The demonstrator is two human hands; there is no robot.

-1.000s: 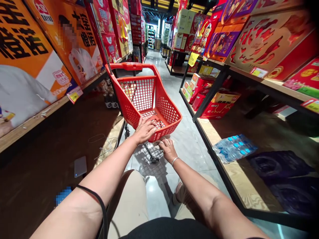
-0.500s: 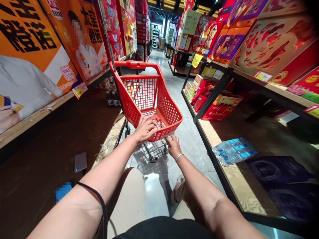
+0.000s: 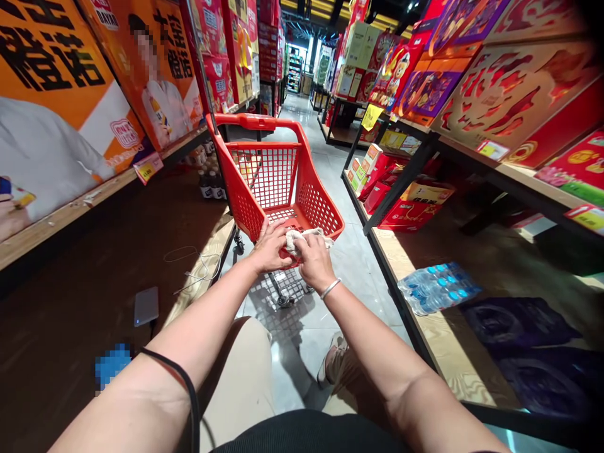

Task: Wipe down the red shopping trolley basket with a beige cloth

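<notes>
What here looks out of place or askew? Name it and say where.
A shrink-wrapped pack of water bottles lies alone and skewed on the low right shelf. On the dark left shelf, a small white device and a loose white cable lie among no goods. The red shopping cart stands upright and intact.

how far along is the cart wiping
Nothing reads as finished; no wet or clean patch can be told. In hand: the right hand presses a pale cloth on the near rim of the red cart, the left hand steadying it. The handle and side walls are untouched now.
</notes>
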